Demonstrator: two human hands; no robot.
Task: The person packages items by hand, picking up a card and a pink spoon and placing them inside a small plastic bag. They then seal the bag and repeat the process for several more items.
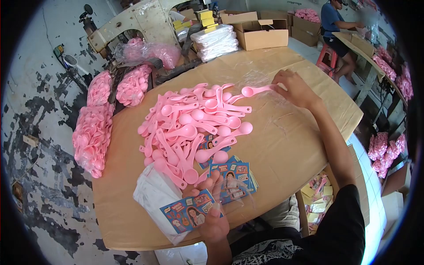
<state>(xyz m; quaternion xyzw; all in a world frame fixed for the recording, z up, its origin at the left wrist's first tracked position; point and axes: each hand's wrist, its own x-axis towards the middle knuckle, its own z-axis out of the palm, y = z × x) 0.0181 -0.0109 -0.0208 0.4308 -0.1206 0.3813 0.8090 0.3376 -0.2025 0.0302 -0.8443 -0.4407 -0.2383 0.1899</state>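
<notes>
Blue side up, holding a printed card (187, 211) between thumb and fingers of the left hand (214, 224), closing narrowly on it low over the near edge of the counter (282, 145), with some clear film (240, 201) hanging about the fingers. Wearing a dark shirt (338, 221) with short sleeves and looking down past it. Having a stack of whitish plastic sleeves (148, 187) lying under and beside that card, and a carton (303, 214) of pale yellow and pink contents standing by the right arm, below the counter's edge.

Facing, just beyond the left hand, a fanned stack of blue cards (240, 170), with others peeping from beneath a heap of pink spoons (190, 119). Seeing that heap spreading across the middle of the counter, tangling bowls and handles every way. Reaching along its right side and pinching one pink spoon (258, 90) by the handle end in the right hand (297, 88), aiming its bowl left, just beside the heap.

Looking farther, finding bulging clear bags (92, 137) of pink pieces by the left edge, wrapped stacks of clear plastic (214, 42) and a cardboard box (260, 37) at the far edge. Glimpsing, far right, another person (333, 20) on a red stool (324, 57).
</notes>
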